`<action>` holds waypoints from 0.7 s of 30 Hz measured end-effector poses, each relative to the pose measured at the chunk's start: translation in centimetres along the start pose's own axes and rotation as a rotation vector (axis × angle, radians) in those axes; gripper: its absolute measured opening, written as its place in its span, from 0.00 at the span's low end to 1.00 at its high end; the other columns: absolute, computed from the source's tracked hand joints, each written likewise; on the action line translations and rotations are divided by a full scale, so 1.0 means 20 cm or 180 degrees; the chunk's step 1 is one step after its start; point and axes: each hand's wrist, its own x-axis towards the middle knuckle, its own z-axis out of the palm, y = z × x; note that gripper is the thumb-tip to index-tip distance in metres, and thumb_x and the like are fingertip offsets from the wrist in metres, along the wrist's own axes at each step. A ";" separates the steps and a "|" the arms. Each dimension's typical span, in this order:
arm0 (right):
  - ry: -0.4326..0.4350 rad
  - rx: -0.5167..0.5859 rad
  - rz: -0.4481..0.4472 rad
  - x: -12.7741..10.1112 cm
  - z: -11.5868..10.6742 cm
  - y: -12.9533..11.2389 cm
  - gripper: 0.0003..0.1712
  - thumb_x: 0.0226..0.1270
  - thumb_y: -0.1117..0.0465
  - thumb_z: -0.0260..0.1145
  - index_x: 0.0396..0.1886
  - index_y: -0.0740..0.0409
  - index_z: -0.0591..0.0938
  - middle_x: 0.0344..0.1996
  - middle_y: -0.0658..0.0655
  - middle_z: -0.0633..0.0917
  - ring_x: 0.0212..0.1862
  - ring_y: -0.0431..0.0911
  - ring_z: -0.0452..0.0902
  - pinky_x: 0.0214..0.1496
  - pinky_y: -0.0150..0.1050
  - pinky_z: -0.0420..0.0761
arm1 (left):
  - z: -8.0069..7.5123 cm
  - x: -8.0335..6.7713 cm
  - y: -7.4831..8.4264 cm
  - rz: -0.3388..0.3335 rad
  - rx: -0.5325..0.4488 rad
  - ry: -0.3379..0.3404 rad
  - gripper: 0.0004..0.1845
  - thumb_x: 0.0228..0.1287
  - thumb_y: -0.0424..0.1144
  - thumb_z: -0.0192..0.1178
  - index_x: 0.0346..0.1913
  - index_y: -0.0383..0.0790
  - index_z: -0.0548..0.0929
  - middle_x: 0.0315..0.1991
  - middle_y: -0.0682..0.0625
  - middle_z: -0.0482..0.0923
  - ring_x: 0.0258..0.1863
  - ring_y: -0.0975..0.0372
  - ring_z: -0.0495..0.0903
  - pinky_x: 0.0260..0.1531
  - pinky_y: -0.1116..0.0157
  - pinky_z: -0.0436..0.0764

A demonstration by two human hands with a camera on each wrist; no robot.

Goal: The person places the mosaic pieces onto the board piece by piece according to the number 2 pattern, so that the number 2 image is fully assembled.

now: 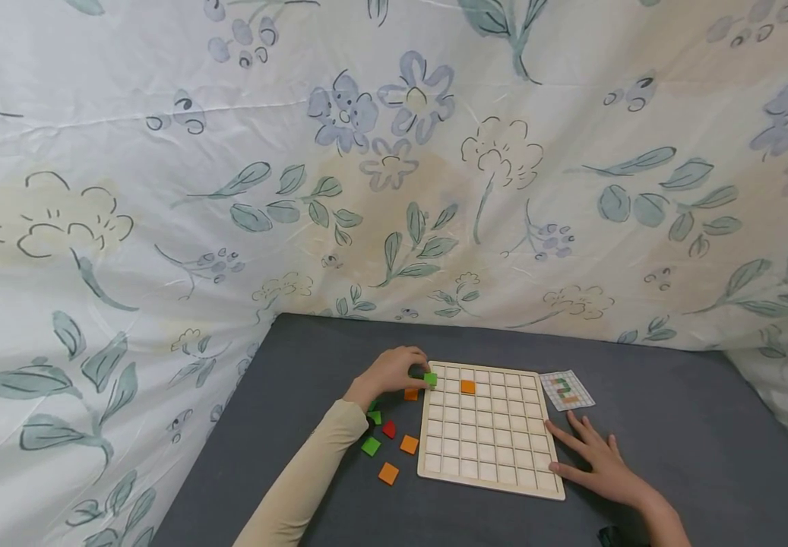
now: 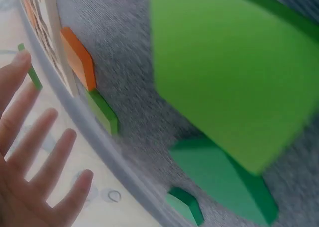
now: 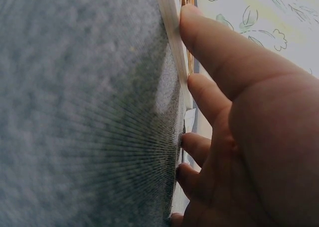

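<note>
Between thumb and index finger, my left hand (image 1: 394,370) pinches a light green square tile (image 1: 431,378) at the upper left corner of a wooden grid board (image 1: 482,425). In the left wrist view that tile (image 2: 31,70) shows edge-on, and the other fingers of the hand (image 2: 35,167) are spread. One orange tile (image 1: 468,387) lies in a cell of the board's upper part. My right hand (image 1: 595,460) rests at the board's right edge with spread fingers; in the right wrist view its thumb and index finger touch the board's side (image 3: 174,42).
Left of the board lie loose orange tiles (image 1: 388,474), green tiles (image 1: 371,446) and a red piece (image 1: 389,430). A pattern card (image 1: 567,390) lies by the board's upper right corner. A black object (image 1: 609,536) sits at the front edge. Floral cloth (image 1: 407,228) hangs behind the dark table.
</note>
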 end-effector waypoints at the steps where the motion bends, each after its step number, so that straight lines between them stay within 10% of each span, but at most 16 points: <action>1: -0.0004 -0.0007 0.0009 0.00 0.00 0.00 0.38 0.59 0.49 0.65 0.68 0.48 0.65 0.68 0.75 0.51 0.66 0.77 0.36 0.50 0.80 0.31 | 0.00 0.00 0.01 0.0001 -0.0005 -0.0004 0.15 0.55 0.54 0.64 0.44 0.54 0.84 0.56 0.55 0.74 0.56 0.60 0.73 0.56 0.58 0.72; 21: -0.0008 -0.0013 0.0009 0.00 0.00 -0.02 0.37 0.59 0.49 0.65 0.69 0.48 0.65 0.68 0.76 0.51 0.66 0.77 0.36 0.50 0.80 0.32 | 0.05 0.12 0.13 0.0147 0.0008 0.0030 0.18 0.54 0.58 0.63 0.45 0.56 0.83 0.57 0.57 0.74 0.56 0.62 0.73 0.53 0.63 0.75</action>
